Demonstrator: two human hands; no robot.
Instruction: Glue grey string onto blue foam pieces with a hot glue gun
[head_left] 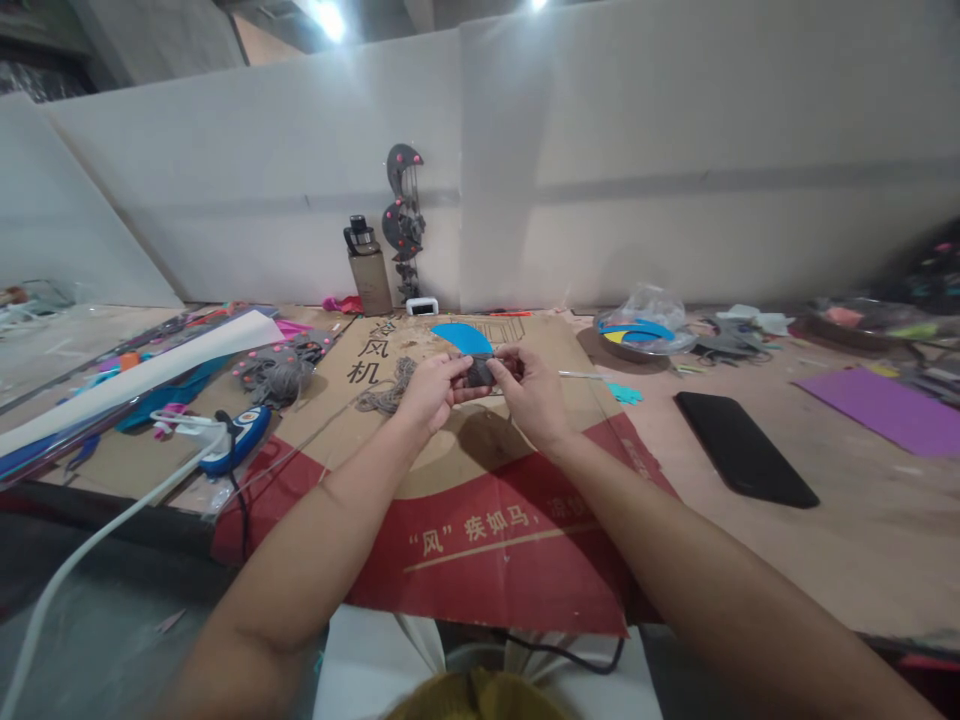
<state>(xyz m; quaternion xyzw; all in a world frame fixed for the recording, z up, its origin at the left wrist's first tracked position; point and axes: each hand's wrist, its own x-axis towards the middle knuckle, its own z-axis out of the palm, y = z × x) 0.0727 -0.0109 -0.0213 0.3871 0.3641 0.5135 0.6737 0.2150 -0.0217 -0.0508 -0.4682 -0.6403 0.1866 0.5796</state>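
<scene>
Between my two hands, above the middle of the cardboard sheet (450,470), is a small dark grey piece (480,371); its exact kind is too small to tell. My left hand (436,390) pinches its left side with thumb and fingers. From the right, the fingers of my right hand (531,392) close on the same piece. Just behind my fingertips lies a blue curved piece (463,336), partly hidden by them. A tangle of grey yarn (388,390) rests on the cardboard to the left of my left hand.
A black phone (742,448) and a purple sheet (885,408) lie at the right. A bottle (370,270) stands at the back, beside a hanging grey ornament (405,205). At the left are a blue power strip (238,440) and a white roll (150,380). A bowl (645,345) holds coloured pieces.
</scene>
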